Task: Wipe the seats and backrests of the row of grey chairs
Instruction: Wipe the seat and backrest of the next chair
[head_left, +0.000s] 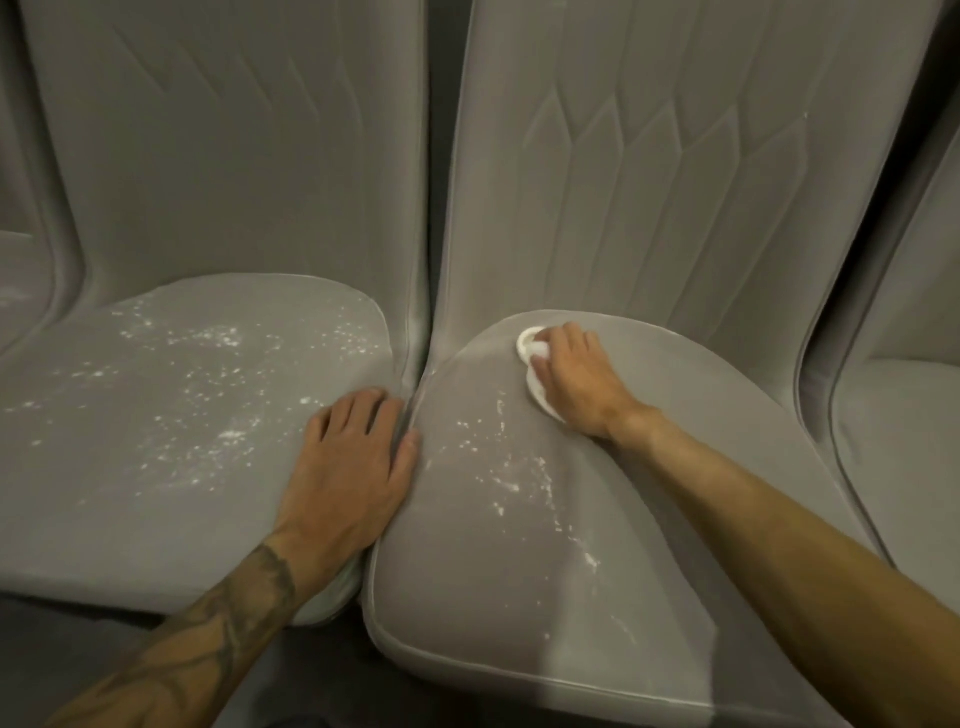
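**One seat half wiped, its neighbour thick with specks**

We look down on the row of grey chairs (223, 171) with the job, by our reckoning, only partly done. The backrest (675, 171) at 1 o'clock in the frame carries a few pale flecks (807, 114) toward its 2 o'clock corner, so we judge the backrests unfinished. The centre seat (649, 519) looks clean across its 3 o'clock half, while white specks (509, 483) trail down its 9 o'clock side to the front edge. The left seat (156, 441) is dusted nearly all over and appears untouched. The left hand (353, 467) lies flat, fingers straight, on that seat's 3 o'clock edge, holding nothing. The right hand (576, 384) works the centre seat's 11 o'clock corner, fingers curled over a white cloth (537, 391) and pressing it to the fabric. The cloth shows from under the hand at its 9 o'clock.
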